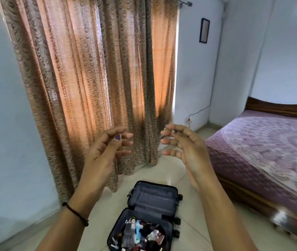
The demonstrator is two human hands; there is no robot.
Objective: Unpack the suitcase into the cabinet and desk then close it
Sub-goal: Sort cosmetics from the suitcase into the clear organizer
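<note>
Head view, one frame.

Item 1: left hand [106, 151]. Grip slack and open; fingers [124, 153] loosely bent and spread, tips pointing toward the other hand, thumb with dark-painted nail lying across them. Holds and touches nothing. Raised in front of the chest, palm turned inward, forearm rising from the lower left. Dark thread band [76, 213] around the wrist.

Item 2: right hand [183, 147]. Mirrors the left: fingers loosely curved and apart, palm inward, no object seen in its grasp. Forearm rises from the lower right. Fingertips of the two hands face each other, apart, with a gap between.

Item 3: suitcase [153, 198]. Lies open flat on the tiled floor [189, 178], below and between the forearms, well apart from both hands. Far half shows bare grey lining. Near half is packed with a jumble of small items [140, 234], too blurred to name. Wheels [177, 221] along its right edge.

Item 4: surroundings. Patterned brown curtain [93, 78] behind the hands; bed [263, 142] with purple cover at right.
</note>
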